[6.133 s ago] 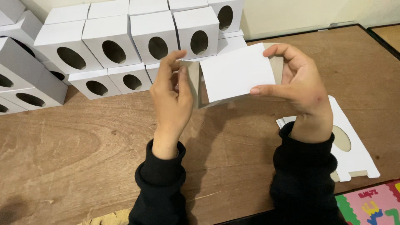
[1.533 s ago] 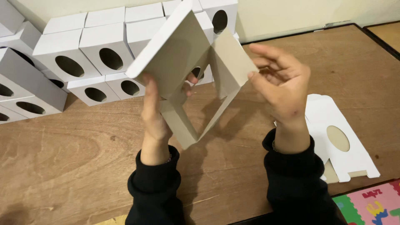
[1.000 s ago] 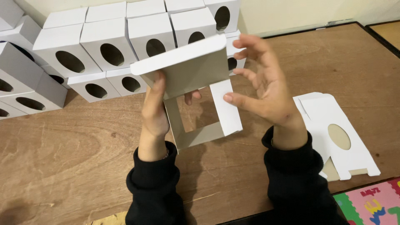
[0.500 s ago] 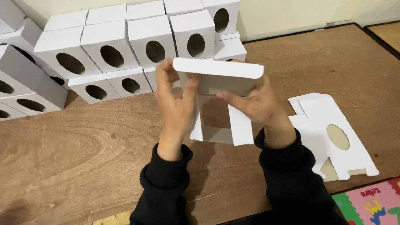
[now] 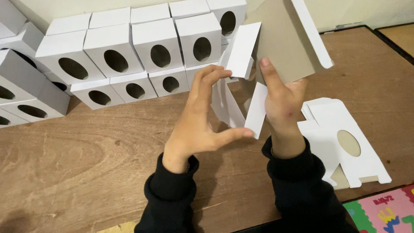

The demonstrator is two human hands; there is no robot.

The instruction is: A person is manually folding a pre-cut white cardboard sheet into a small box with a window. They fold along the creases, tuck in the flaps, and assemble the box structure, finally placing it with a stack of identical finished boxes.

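A half-folded white cardboard box [image 5: 284, 43] with a brown inner side is held up over the wooden table [image 5: 86, 164]. My right hand [image 5: 282, 101] grips it from behind, forefinger pressed up against the brown panel. My left hand [image 5: 202, 121] pinches its lower white flaps, thumb on a narrow flap [image 5: 256, 110] and fingers near the upper flap [image 5: 241, 49]. The box's flaps hang open and one long panel sticks up out of view.
Several finished white boxes with oval holes [image 5: 155, 47] are stacked along the table's far edge and left side. A pile of flat white box blanks with an oval cut-out [image 5: 345, 142] lies at the right. A coloured foam mat [image 5: 384, 211] shows at the bottom right.
The box has been tipped up from lying flat between my hands, so its brown inside now faces me. Its flaps have swung open and my hands have moved apart.
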